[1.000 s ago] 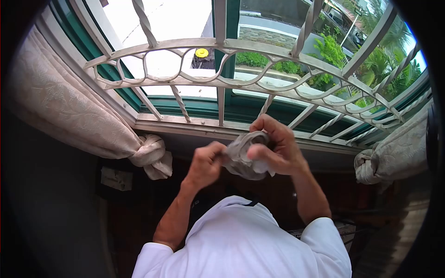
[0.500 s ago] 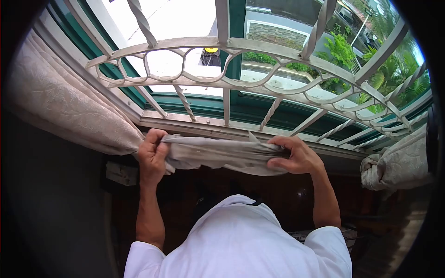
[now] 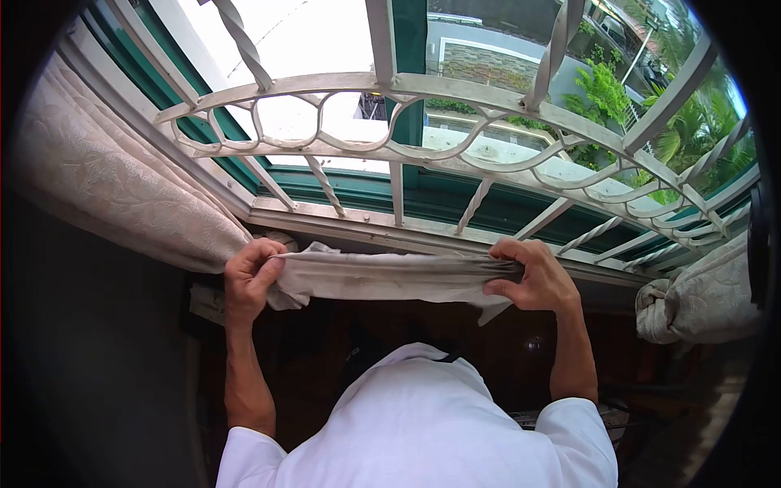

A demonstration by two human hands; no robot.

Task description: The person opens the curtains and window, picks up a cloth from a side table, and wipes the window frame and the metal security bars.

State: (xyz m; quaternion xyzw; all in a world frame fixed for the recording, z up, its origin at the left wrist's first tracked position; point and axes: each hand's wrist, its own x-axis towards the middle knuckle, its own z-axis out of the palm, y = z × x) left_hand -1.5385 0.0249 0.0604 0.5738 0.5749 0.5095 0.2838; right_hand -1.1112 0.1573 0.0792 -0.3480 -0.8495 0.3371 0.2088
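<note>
A greyish cloth [image 3: 382, 276] is stretched between my two hands, just below the window sill [image 3: 366, 228]. Its left end is pinched in my left hand [image 3: 254, 272], where a loose part hangs down. My right hand [image 3: 533, 276] grips the other end between thumb and fingers, with a small corner dangling beside it. The middle of the cloth is folded lengthwise and pulled fairly straight, with faint darker marks on it.
A white metal grille [image 3: 455, 154] crosses the window, with green frames [image 3: 412, 114] behind it. A patterned curtain [image 3: 122, 163] hangs at the left, close to my left hand. Another curtain [image 3: 700, 293] is knotted at the right.
My hands have moved farther apart, the left one outward to the left and the right one slightly right. The cloth is straighter, and a corner now hangs near my right hand.
</note>
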